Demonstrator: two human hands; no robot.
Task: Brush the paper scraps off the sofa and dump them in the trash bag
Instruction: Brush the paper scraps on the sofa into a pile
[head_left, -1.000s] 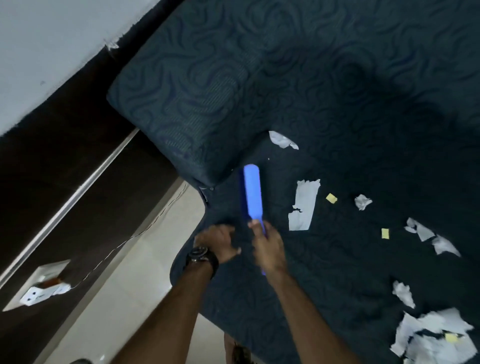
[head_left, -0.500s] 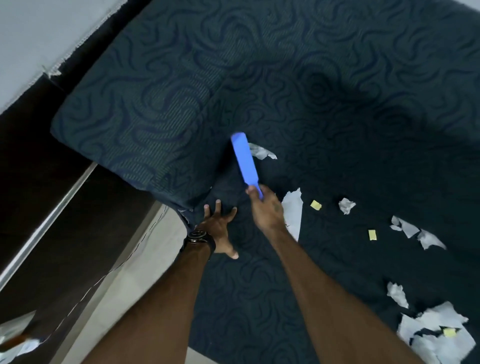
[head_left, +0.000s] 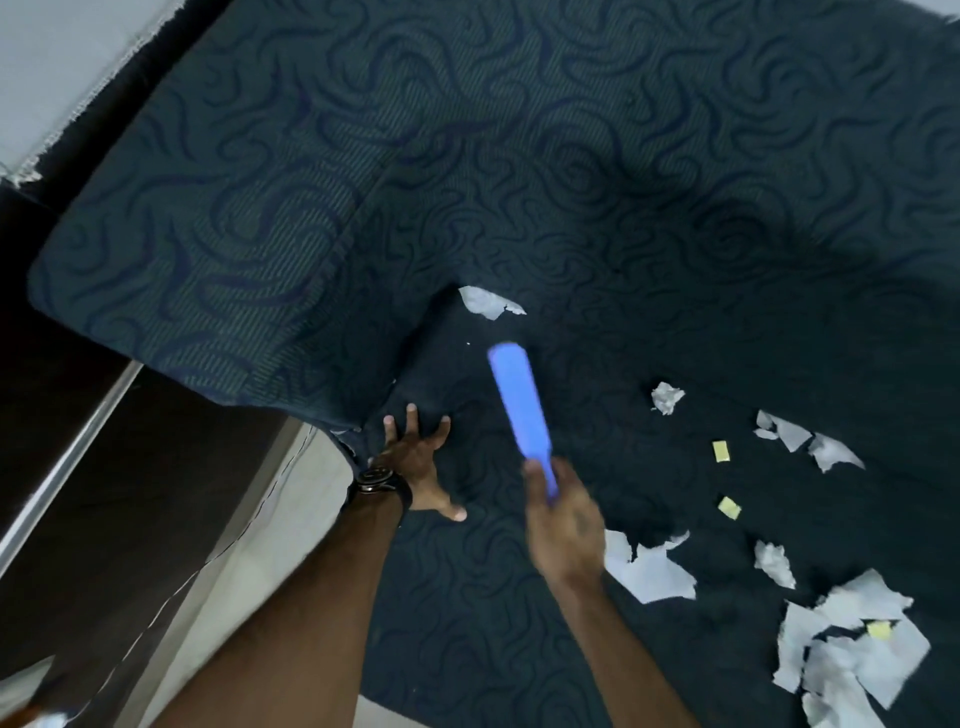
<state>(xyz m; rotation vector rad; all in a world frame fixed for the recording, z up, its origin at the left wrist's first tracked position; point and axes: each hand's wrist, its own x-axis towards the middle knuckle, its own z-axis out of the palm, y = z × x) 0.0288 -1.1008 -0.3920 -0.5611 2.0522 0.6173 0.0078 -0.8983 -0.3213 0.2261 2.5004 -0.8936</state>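
Note:
My right hand (head_left: 563, 525) grips the handle of a blue brush (head_left: 519, 405), whose head points up the dark patterned sofa seat (head_left: 519, 649). A white paper scrap (head_left: 488, 302) lies in the corner just beyond the brush tip. My left hand (head_left: 418, 460), with a watch on the wrist, is spread flat on the seat by the armrest. A larger torn sheet (head_left: 649, 569) lies right beside my right wrist. Several white and yellow scraps (head_left: 789, 434) are scattered to the right, with a pile of paper (head_left: 852, 654) at the lower right. No trash bag is in view.
The padded armrest (head_left: 197, 291) rises at the left, the sofa back (head_left: 623, 130) across the top. Left of the sofa are pale floor tiles (head_left: 291, 519) with a thin cable, dark furniture (head_left: 78, 467) and a white wall (head_left: 52, 62).
The brush has swept back from the corner toward me and to the right, and the torn sheet now lies lower, by my right wrist. My left hand stays spread on the seat.

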